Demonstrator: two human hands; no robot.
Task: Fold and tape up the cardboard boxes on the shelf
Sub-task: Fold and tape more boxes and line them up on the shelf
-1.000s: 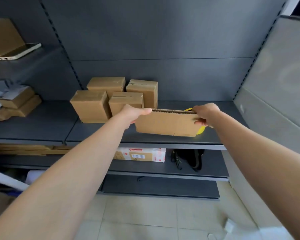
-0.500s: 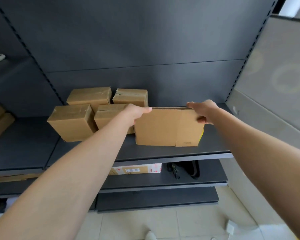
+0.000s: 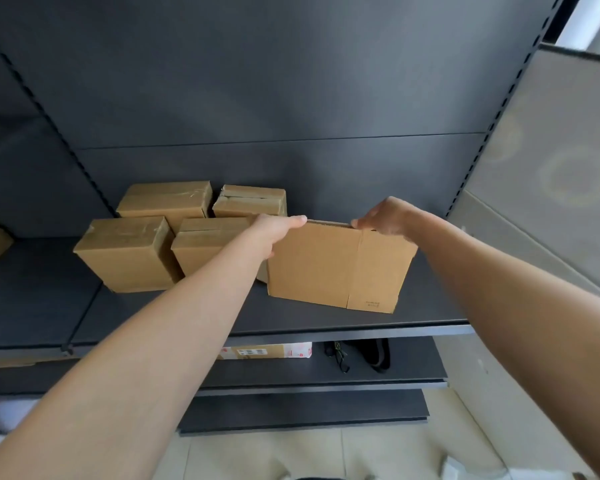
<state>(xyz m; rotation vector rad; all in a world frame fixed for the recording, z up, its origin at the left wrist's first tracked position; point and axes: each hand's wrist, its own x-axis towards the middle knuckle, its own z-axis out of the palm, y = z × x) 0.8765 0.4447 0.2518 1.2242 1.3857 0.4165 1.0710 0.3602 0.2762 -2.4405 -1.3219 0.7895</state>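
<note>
Two hands hold the flattened box [image 3: 336, 268] by its top edge, centre of the frame. The left hand [image 3: 278, 230] wraps the upper left corner with its thumb along the edge. The right hand [image 3: 385, 218] pinches the edge further right, its grip blurred. The box stands on the shelf [image 3: 49, 306], just right of four taped boxes [image 3: 129, 258]. It looks light to me, stiff across the panels and floppy at the creases. Best held near the corners, pressing opposite folds to open it.
</note>
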